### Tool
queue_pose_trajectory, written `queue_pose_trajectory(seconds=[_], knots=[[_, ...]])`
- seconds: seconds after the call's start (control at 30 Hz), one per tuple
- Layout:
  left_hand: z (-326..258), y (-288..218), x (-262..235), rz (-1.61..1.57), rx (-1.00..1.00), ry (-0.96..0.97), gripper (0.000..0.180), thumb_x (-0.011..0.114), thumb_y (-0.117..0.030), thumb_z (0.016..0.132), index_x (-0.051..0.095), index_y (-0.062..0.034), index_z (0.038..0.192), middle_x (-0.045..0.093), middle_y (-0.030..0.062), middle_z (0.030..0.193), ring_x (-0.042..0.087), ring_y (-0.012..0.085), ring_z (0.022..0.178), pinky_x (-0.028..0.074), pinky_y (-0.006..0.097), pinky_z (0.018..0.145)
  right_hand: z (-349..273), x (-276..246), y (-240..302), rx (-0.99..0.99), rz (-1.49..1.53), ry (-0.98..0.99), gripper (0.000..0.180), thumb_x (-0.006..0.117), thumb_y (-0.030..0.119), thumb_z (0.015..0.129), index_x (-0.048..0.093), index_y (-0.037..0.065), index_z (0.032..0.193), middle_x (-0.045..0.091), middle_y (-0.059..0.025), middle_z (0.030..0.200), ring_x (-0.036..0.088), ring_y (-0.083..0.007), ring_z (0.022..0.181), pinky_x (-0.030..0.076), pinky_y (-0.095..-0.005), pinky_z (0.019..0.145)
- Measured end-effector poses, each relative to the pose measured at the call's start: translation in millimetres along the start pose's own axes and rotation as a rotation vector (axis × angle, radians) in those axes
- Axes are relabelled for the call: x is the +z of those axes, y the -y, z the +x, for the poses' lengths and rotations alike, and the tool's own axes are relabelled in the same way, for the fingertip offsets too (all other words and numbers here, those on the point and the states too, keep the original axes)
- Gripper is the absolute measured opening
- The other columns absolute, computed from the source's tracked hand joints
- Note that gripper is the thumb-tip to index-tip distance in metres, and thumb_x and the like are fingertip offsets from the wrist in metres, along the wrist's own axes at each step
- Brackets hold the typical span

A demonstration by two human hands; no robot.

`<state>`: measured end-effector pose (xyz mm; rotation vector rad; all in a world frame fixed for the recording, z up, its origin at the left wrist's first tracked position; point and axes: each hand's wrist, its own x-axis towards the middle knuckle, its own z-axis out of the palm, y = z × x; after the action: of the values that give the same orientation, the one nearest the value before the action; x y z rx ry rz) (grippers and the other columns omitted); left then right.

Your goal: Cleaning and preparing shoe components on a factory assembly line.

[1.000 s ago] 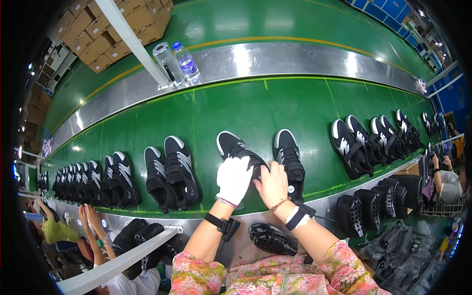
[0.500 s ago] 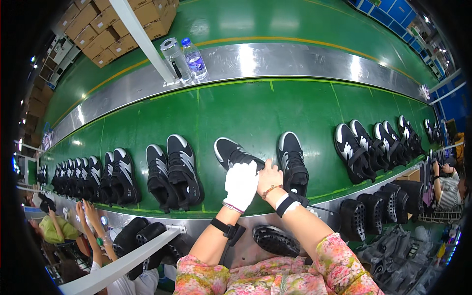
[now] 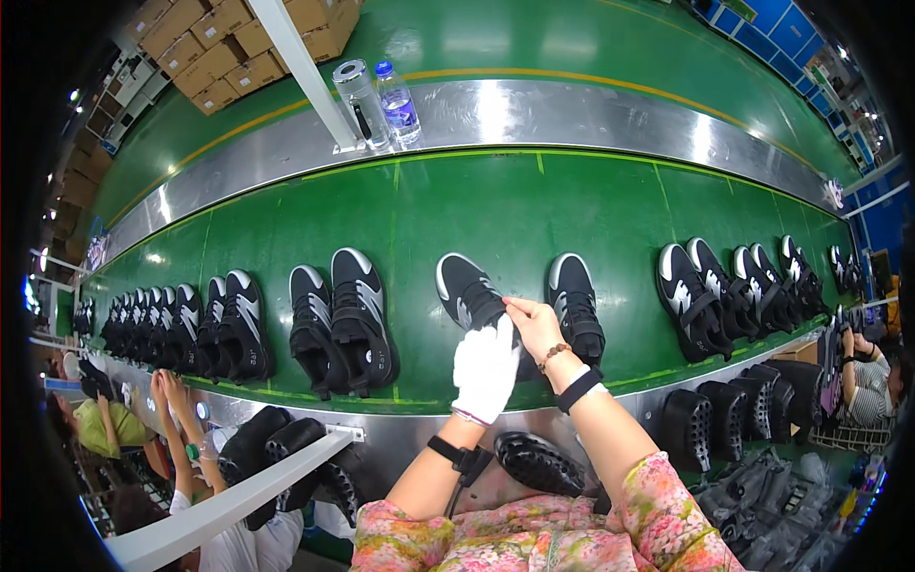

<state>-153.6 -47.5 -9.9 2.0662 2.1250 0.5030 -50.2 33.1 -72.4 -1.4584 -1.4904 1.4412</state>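
Brown cartons (image 3: 224, 48) stacked beyond both hands (image 3: 515, 348) on black shoe (image 3: 469, 291).

White glove on the left hand (image 3: 485, 370); black wristbands, beaded bracelet, floral sleeves.

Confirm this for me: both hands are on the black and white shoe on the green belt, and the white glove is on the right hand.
Not quite. The head view shows the white glove on the left hand; the right hand is bare, with a bead bracelet and a dark band at the wrist. The rest holds: both hands are on the black and white shoe on the green belt.
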Motion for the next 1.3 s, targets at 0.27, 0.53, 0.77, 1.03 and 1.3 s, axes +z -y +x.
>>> queue_pose_trajectory(seconds=[0.27, 0.53, 0.77, 1.03, 1.3], knots=[[-38, 65, 43, -1.562, -1.111, -0.081, 0.033, 0.058, -0.025, 0.092, 0.060, 0.0010, 0.112, 0.060, 0.0085, 0.092, 0.059, 0.0192, 0.077, 0.051, 0.031, 0.065, 2, -1, 10, -0.023, -0.103, 0.104, 0.023, 0.058, 0.008, 0.093, 0.067, 0.001, 0.113, 0.068, -0.0084, 0.106, 0.060, -0.0132, 0.098, 0.045, -0.0242, 0.089], [-47, 51, 52, -1.736, -1.042, -0.060, 0.018, 0.059, -0.010, 0.091, 0.060, 0.0024, 0.103, 0.055, 0.0035, 0.075, 0.048, 0.0102, 0.056, 0.040, 0.022, 0.048, 2, 5, 2, -0.025, -0.063, 0.076, 0.022, 0.062, 0.011, 0.088, 0.070, 0.007, 0.107, 0.068, -0.0156, 0.103, 0.064, -0.0257, 0.097, 0.047, -0.0309, 0.087], [-37, 30, 54, -1.322, -1.100, -0.099, 0.037, 0.062, -0.013, 0.089, 0.051, 0.0030, 0.121, 0.060, 0.0091, 0.099, 0.059, 0.0138, 0.079, 0.052, 0.027, 0.068, -10, 0, 24, -0.121, -0.321, 0.012, 0.023, 0.060, 0.010, 0.086, 0.069, 0.007, 0.107, 0.067, -0.0162, 0.103, 0.063, -0.0323, 0.097, 0.049, -0.0349, 0.087], [-44, 33, 24, -0.725, -0.664, 0.091, 0.090, 0.070, -0.040, 0.079, 0.025, 0.0042, 0.144, 0.041, 0.0304, 0.137, 0.045, 0.0407, 0.124, 0.038, 0.044, 0.102, -70, -114, 64, -0.191, -0.834, -0.091, 0.057, 0.059, 0.007, 0.073, 0.047, -0.002, 0.128, 0.054, -0.0227, 0.120, 0.052, -0.0404, 0.111, 0.043, -0.0432, 0.097], [-6, 31, 6, -0.420, -0.643, 0.110, 0.066, 0.057, -0.024, 0.086, 0.031, 0.0025, 0.141, 0.048, 0.0278, 0.131, 0.051, 0.0426, 0.116, 0.041, 0.044, 0.099, -60, -89, -27, 0.203, -0.553, -0.063, 0.067, 0.062, 0.009, 0.072, 0.040, 0.002, 0.135, 0.061, -0.0289, 0.109, 0.059, -0.0426, 0.103, 0.048, -0.0444, 0.089]])
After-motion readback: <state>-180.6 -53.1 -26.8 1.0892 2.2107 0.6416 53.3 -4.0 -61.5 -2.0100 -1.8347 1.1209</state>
